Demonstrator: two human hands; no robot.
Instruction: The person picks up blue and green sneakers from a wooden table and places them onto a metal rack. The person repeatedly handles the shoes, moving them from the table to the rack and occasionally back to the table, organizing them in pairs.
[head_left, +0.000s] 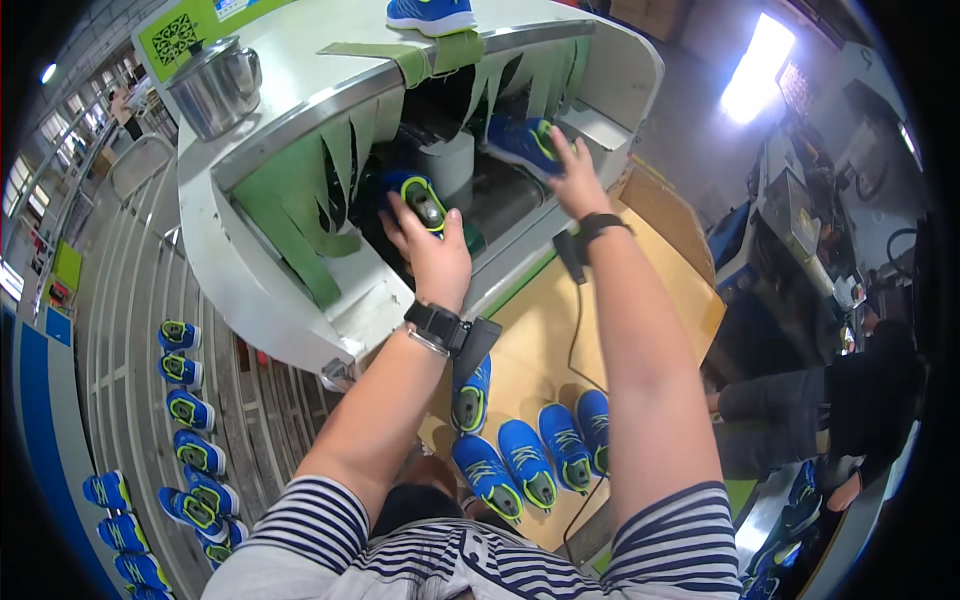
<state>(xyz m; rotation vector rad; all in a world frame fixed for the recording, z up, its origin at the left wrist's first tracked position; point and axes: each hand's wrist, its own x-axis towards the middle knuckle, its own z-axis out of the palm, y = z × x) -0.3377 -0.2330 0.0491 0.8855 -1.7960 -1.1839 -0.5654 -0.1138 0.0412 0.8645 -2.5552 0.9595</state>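
Both my arms reach up into the mouth of a white tunnel machine (290, 290) hung with green strip curtains (300, 215). My left hand (430, 250) grips a blue shoe with a yellow-green sole (418, 195) on the belt inside the opening. My right hand (572, 175) rests on a second blue shoe (520, 142) further right on the belt. Each wrist wears a black band with a small device.
A metal kettle (215, 85) and another blue shoe (432, 14) sit on the machine's top. Several blue shoes (528, 455) lie on a wooden table (650, 270) below. More shoes (190, 410) line a rack at left. A seated person (830, 410) is at right.
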